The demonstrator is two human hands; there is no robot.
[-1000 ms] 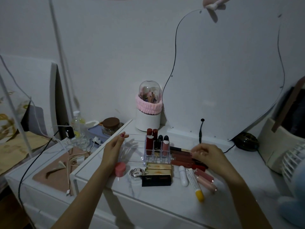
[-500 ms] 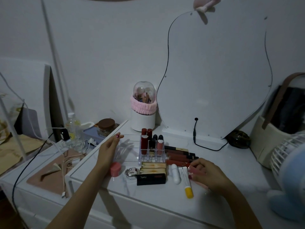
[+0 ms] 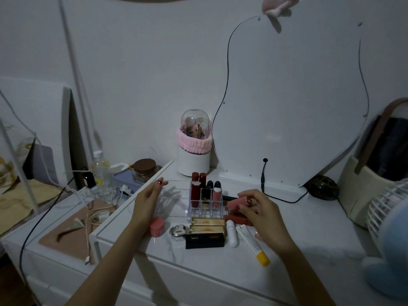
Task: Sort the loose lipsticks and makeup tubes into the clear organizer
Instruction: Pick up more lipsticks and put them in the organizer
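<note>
The clear organizer stands on the white dresser top with several lipsticks upright in its right-hand slots. My left hand rests against its left side, fingers apart. My right hand holds a pink lip tube just right of the organizer, lifted off the surface. Loose items lie in front: gold lipstick cases, a black box, a white tube, a yellow-capped tube and dark red tubes.
A small pink jar and a silver item sit by my left wrist. A domed brush holder and a curvy mirror stand behind. A fan and bag are right; cables lie left.
My right hand picked the pink tube out of the loose pile and raised it toward the organizer. My left hand stayed against the organizer.
</note>
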